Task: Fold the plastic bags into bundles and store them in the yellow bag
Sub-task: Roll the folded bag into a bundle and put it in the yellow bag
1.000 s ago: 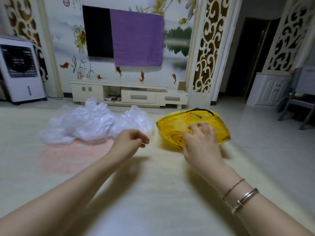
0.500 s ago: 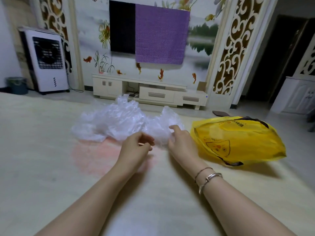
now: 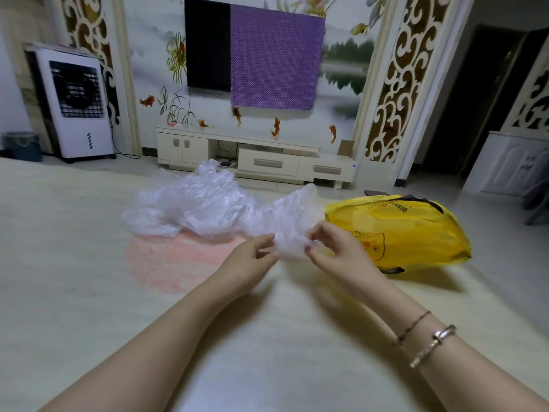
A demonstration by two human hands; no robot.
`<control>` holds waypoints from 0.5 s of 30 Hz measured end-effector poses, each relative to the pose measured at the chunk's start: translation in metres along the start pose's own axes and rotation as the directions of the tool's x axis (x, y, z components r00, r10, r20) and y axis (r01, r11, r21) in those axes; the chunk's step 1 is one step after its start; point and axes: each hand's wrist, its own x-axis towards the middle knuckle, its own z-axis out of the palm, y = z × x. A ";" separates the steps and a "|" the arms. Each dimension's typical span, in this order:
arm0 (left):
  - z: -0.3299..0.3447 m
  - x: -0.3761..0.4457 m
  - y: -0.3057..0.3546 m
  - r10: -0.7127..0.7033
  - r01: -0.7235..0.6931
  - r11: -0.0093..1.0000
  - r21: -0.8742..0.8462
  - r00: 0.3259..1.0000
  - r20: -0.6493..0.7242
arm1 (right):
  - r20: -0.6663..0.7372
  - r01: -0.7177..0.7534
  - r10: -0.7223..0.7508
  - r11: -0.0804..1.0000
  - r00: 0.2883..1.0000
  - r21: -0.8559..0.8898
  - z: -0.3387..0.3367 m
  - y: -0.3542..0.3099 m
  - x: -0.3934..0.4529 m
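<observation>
In the centre of the frame I hold one crumpled clear plastic bag [image 3: 289, 233] between my two hands. My left hand [image 3: 251, 260] pinches its lower left edge with thumb and fingers, and my right hand [image 3: 335, 251] pinches the lower right edge in the same way. This bag is not yet flat or folded. Behind it, to the upper left, the loose heap of clear plastic bags [image 3: 193, 209] lies on the pale cream floor mat [image 3: 89, 292], touching the bag I hold. To the right lies the yellow plastic bag with black handles [image 3: 416, 230]; I cannot see inside it. I judge the task is near its start: no bundle is visible, and the heap waits.
</observation>
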 end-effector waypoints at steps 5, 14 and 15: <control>-0.001 -0.004 0.008 -0.072 0.038 0.984 -0.173 0.979 -0.192 | -0.027 0.156 -0.158 0.986 0.987 -0.059 -0.005 0.002 -0.023; 0.002 -0.020 0.015 -0.117 0.084 0.948 -0.306 0.989 -0.091 | 0.147 -0.068 0.053 0.993 0.988 0.101 0.000 -0.008 -0.026; 0.004 -0.019 0.014 -0.094 0.062 0.952 -0.301 0.991 -0.094 | 0.079 -0.075 0.068 0.993 0.995 0.091 0.003 -0.006 -0.023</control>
